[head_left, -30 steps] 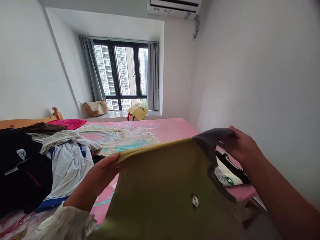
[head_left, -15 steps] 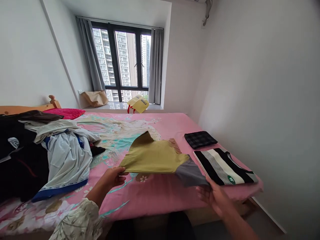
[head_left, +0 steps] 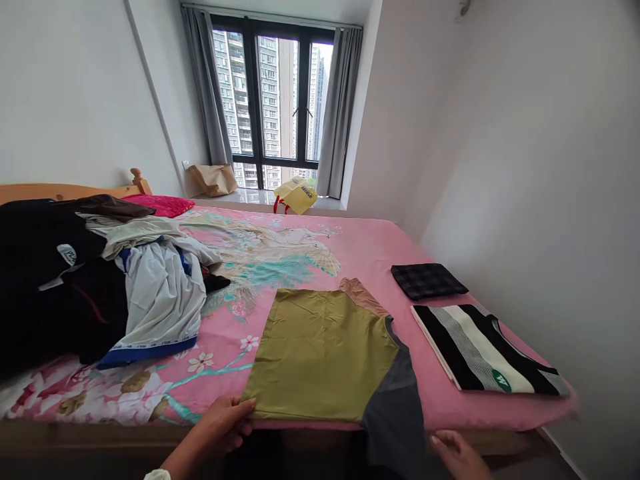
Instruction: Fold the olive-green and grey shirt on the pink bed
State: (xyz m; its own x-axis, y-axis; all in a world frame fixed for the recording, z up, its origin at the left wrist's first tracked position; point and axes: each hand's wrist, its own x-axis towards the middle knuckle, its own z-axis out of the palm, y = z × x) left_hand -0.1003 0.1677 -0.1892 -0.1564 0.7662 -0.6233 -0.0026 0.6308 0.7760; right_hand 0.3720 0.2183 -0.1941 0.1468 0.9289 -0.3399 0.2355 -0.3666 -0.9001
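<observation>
Head camera showed an olive-green garment [head_left: 320, 353] spread flat on the near part of the bed [head_left: 360, 247], its grey section [head_left: 395, 413] hanging over the near edge. The left hand [head_left: 223, 423] had its fingers closed on the garment's near left corner. The right hand [head_left: 457, 455] sat low at the frame's edge just beside the grey section; whether it gripped the cloth could not be told. To the right lay a folded black-and-white striped top [head_left: 480, 350], and just beyond it a folded dark checked cloth [head_left: 427, 280], apart from the garment. A loose pile of clothes [head_left: 100, 287] covered the bed's left side, with a red pillow [head_left: 160, 205] behind it by the wooden headboard [head_left: 75, 190]. A yellow bag [head_left: 297, 195] and a brown paper bag [head_left: 213, 179] stood on the sill under the window [head_left: 277, 107].
</observation>
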